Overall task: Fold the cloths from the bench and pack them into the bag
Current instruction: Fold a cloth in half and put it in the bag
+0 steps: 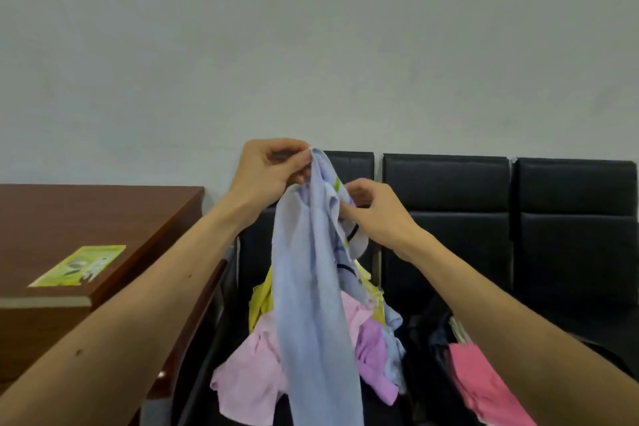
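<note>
A long, soft, light blue cloth (311,287) is held up over the black padded bench (446,204). Its top edge is pinched by the left hand (273,169). A fold just below is pinched by the right hand (377,207). A pile of pink, purple and yellow cloths (249,377) is heaped on the seat underneath, beside the dark bag (428,356).

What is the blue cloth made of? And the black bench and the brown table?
The blue cloth looks like thin, soft fabric, matte: it hangs limp and creases. The bench seems padded leather or vinyl: black, puffy panels with a faint sheen. The table looks like wood or veneer: reddish brown, smooth, a bit glossy.
</note>
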